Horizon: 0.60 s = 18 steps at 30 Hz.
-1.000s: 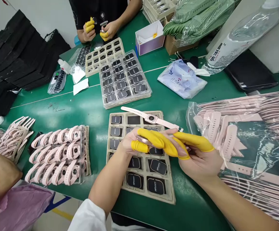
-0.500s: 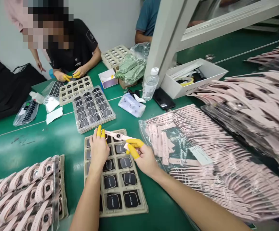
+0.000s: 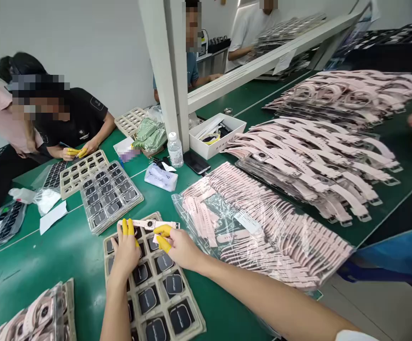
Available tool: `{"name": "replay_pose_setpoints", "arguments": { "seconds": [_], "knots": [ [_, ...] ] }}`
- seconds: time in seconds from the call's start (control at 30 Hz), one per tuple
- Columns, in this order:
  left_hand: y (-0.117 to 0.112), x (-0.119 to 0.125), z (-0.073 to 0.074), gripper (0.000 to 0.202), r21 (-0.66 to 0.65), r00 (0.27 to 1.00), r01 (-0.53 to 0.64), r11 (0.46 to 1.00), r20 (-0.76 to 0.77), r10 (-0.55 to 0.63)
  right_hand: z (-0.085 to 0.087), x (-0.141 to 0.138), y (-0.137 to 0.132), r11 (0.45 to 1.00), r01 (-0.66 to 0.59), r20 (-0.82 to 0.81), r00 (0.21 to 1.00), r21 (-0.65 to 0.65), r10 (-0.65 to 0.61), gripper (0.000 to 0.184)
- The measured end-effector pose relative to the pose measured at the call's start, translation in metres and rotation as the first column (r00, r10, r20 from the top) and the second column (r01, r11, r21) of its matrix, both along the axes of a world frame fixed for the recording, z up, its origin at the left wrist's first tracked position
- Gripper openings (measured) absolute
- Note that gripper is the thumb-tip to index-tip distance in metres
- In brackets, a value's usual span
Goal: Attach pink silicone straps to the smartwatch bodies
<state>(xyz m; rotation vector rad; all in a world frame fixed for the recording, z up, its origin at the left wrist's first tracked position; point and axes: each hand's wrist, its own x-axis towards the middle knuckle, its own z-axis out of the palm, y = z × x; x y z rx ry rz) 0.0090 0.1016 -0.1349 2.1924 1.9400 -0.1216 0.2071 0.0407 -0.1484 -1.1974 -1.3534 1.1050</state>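
A smartwatch (image 3: 151, 224) with a pale pink strap stretches between my two hands, its sensor side facing up. My left hand (image 3: 125, 251), yellow cots on two fingers, is closed on the left length of strap. At the other end my right hand (image 3: 182, 247), with yellow cots on thumb and forefinger, grips the strap near the buckle; a small pale pink bit shows between those fingertips. Below the hands lies a beige tray (image 3: 201, 316) with square watch faces (image 3: 173, 285) in its compartments, partly hidden by my left forearm.
A bag of pink straps (image 3: 262, 237) lies right of the tray; pink-strapped watches (image 3: 315, 163) are stacked behind. More watches (image 3: 38, 312) sit front left. Ahead are another watch tray (image 3: 111, 199), a bottle (image 3: 175, 150), a phone (image 3: 196, 163) and a white box (image 3: 216, 137). A co-worker (image 3: 74, 118) sits opposite.
The view has swung to the right, so the table things sit further left and more of the stacked watches shows. Both hands still hold the smartwatch, now lying more level over the tray.
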Motion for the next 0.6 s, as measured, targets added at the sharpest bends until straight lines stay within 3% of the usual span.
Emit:
{"name": "replay_pose_setpoints", "arguments": {
  "seconds": [0.23,0.43,0.6],
  "knots": [
    [0.004,-0.011,-0.006,0.078,0.001,0.998,0.019,1.0,0.06,-0.019,0.009,0.006,0.0,0.996,-0.035,0.27,0.963,0.083,0.012,0.026],
    [0.004,-0.018,-0.016,0.076,0.021,0.994,0.018,1.0,0.11,-0.02,0.009,0.004,-0.005,0.961,-0.233,0.563,0.819,0.148,0.112,0.018],
    [0.004,-0.023,-0.006,0.068,0.063,0.995,-0.036,0.997,0.094,0.03,0.011,0.004,-0.006,0.926,-0.337,0.597,0.783,0.17,0.175,0.019]
  ]
}}
